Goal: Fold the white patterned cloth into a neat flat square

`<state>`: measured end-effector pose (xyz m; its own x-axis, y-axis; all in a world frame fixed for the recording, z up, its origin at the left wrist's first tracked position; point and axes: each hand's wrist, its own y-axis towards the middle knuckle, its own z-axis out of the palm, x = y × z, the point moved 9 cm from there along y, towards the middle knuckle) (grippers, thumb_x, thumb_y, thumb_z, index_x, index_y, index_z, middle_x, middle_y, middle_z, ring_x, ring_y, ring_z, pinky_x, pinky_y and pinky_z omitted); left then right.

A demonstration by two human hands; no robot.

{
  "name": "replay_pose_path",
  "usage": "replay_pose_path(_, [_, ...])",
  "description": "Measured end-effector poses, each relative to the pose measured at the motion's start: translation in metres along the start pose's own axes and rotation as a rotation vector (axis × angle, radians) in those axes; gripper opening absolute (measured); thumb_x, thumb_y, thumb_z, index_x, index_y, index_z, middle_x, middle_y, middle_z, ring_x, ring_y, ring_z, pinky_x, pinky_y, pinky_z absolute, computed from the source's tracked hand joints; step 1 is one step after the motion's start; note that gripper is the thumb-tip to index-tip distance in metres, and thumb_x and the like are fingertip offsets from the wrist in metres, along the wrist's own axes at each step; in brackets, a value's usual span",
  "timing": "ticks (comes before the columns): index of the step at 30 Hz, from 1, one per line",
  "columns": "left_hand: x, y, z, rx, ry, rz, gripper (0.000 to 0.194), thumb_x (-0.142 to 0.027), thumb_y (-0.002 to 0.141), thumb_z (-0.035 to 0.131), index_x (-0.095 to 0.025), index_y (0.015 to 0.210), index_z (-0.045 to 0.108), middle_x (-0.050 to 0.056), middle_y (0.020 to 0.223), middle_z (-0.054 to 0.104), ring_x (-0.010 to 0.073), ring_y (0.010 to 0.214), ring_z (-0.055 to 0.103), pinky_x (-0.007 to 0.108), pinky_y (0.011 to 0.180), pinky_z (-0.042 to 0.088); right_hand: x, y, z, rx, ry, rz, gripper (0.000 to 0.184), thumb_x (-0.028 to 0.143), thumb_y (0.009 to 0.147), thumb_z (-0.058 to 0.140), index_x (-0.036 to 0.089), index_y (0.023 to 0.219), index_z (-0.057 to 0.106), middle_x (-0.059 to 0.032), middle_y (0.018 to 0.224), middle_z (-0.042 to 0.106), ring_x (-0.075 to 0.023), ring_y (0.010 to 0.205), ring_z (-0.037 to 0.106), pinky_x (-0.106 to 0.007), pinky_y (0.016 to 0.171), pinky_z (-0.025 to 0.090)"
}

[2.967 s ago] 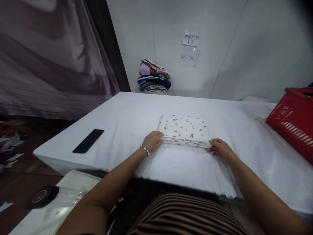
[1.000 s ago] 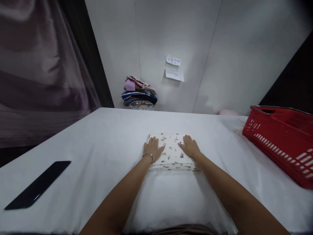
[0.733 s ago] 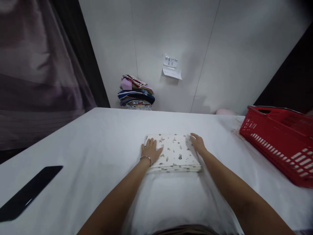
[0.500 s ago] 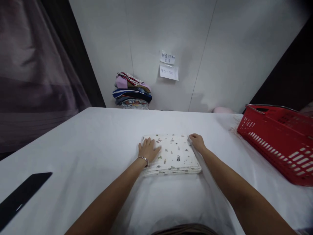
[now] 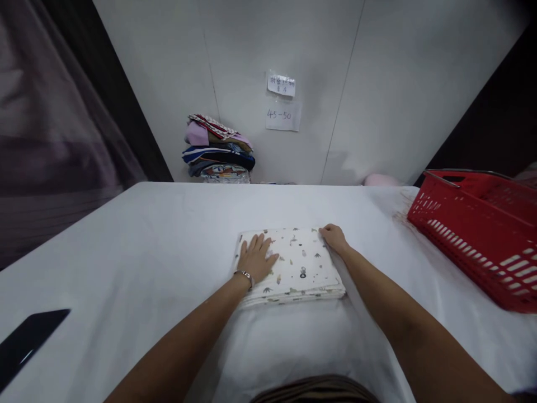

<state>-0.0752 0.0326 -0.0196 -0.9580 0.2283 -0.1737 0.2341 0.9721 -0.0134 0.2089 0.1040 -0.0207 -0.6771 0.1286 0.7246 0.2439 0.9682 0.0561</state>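
Observation:
A folded white cloth with small printed figures [image 5: 300, 266] lies flat in the middle of the white-covered table [image 5: 168, 235]. My left hand [image 5: 255, 258] rests palm down on the cloth's left part, fingers stretched out; a bracelet is on that wrist. My right hand [image 5: 334, 237] is at the cloth's far right corner, fingers curled over the edge and touching it.
A red plastic basket [image 5: 478, 229] stands on the table at the right. A black phone [image 5: 25, 344] lies near the left front edge. A stack of folded clothes [image 5: 218, 151] sits by the back wall, under two paper notes [image 5: 282, 102]. A pink thing [image 5: 380, 180] lies at the table's far edge.
My hands went from the cloth's near corners onto its top. Then my right hand slid to the far right corner while the left stayed flat. The view shifted right.

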Motion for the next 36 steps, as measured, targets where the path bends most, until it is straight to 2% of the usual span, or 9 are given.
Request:
replay_pose_path(4, [0.001, 0.0, 0.0, 0.004, -0.014, -0.005, 0.065, -0.057, 0.087, 0.025, -0.021, 0.142, 0.028, 0.004, 0.152, 0.016, 0.0244, 0.14, 0.008, 0.05, 0.112, 0.006, -0.005, -0.001, 0.003, 0.037, 0.025, 0.006, 0.025, 0.038, 0.072, 0.054, 0.017, 0.06, 0.058, -0.0028, 0.063, 0.061, -0.015, 0.062, 0.053, -0.024, 0.056, 0.036])
replay_pose_path(9, [0.005, 0.013, -0.004, 0.036, -0.051, -0.033, 0.068, -0.063, 0.085, 0.025, -0.022, 0.14, 0.032, 0.006, 0.151, 0.019, 0.0267, 0.139, 0.012, 0.053, 0.11, 0.01, 0.005, 0.009, 0.003, 0.073, -0.011, 0.019, 0.035, 0.049, 0.072, 0.056, 0.016, 0.06, 0.059, -0.0046, 0.061, 0.061, -0.0161, 0.061, 0.053, -0.025, 0.053, 0.035])
replay_pose_path(12, [0.012, 0.023, -0.009, -0.004, -0.008, -0.068, 0.072, -0.065, 0.085, 0.021, -0.021, 0.141, 0.031, 0.007, 0.151, 0.018, 0.0274, 0.139, 0.01, 0.053, 0.11, 0.007, 0.009, 0.019, 0.006, 0.081, -0.058, 0.038, 0.028, 0.042, 0.069, 0.062, 0.016, 0.057, 0.058, -0.0058, 0.062, 0.061, -0.0179, 0.064, 0.055, -0.026, 0.055, 0.033])
replay_pose_path(16, [0.021, 0.028, 0.0, 0.0, 0.03, -0.081, 0.074, -0.066, 0.085, 0.018, -0.021, 0.143, 0.025, 0.006, 0.152, 0.017, 0.0269, 0.14, 0.009, 0.052, 0.11, 0.006, 0.004, 0.024, 0.01, 0.077, -0.079, 0.075, 0.02, 0.031, 0.069, 0.062, 0.017, 0.056, 0.057, -0.0069, 0.065, 0.062, -0.0185, 0.069, 0.056, -0.025, 0.058, 0.032])
replay_pose_path(21, [0.024, 0.028, 0.003, 0.001, 0.019, -0.069, 0.074, -0.066, 0.084, 0.017, -0.022, 0.144, 0.023, 0.006, 0.152, 0.015, 0.0258, 0.14, 0.008, 0.052, 0.111, 0.005, -0.003, 0.016, 0.007, 0.086, -0.002, 0.081, 0.027, 0.038, 0.074, 0.056, 0.018, 0.057, 0.055, -0.0047, 0.063, 0.06, -0.016, 0.065, 0.053, -0.025, 0.057, 0.033])
replay_pose_path(25, [0.023, 0.028, -0.005, 0.048, -0.033, -0.106, 0.071, -0.064, 0.085, 0.02, -0.022, 0.142, 0.026, 0.007, 0.152, 0.016, 0.0261, 0.139, 0.011, 0.052, 0.11, 0.008, -0.007, -0.005, -0.006, 0.113, 0.103, 0.07, 0.034, 0.046, 0.078, 0.048, 0.017, 0.06, 0.055, -0.0016, 0.057, 0.056, -0.013, 0.055, 0.047, -0.024, 0.053, 0.034])
replay_pose_path(29, [-0.002, 0.018, -0.011, 0.075, -0.056, -0.029, 0.071, -0.062, 0.086, 0.023, -0.019, 0.142, 0.028, 0.009, 0.152, 0.015, 0.0262, 0.14, 0.01, 0.052, 0.11, 0.008, -0.011, -0.032, -0.012, 0.138, 0.17, 0.046, 0.031, 0.047, 0.073, 0.052, 0.018, 0.061, 0.054, 0.0015, 0.054, 0.051, -0.0119, 0.053, 0.044, -0.025, 0.052, 0.034])
replay_pose_path(33, [-0.043, -0.003, -0.001, 0.142, -0.066, 0.141, 0.074, -0.064, 0.085, 0.025, -0.018, 0.142, 0.027, 0.008, 0.152, 0.013, 0.0252, 0.14, 0.007, 0.05, 0.111, 0.006, -0.011, -0.048, -0.007, 0.157, 0.208, -0.003, 0.031, 0.047, 0.069, 0.057, 0.018, 0.061, 0.055, 0.0028, 0.053, 0.049, -0.012, 0.055, 0.043, -0.025, 0.053, 0.033])
replay_pose_path(36, [-0.059, -0.016, 0.005, 0.169, -0.068, 0.195, 0.075, -0.066, 0.084, 0.025, -0.019, 0.142, 0.027, 0.008, 0.152, 0.012, 0.0253, 0.14, 0.005, 0.05, 0.111, 0.007, -0.007, -0.052, -0.006, 0.152, 0.177, -0.043, 0.031, 0.049, 0.069, 0.059, 0.018, 0.063, 0.057, 0.002, 0.057, 0.053, -0.0129, 0.058, 0.046, -0.025, 0.054, 0.032])
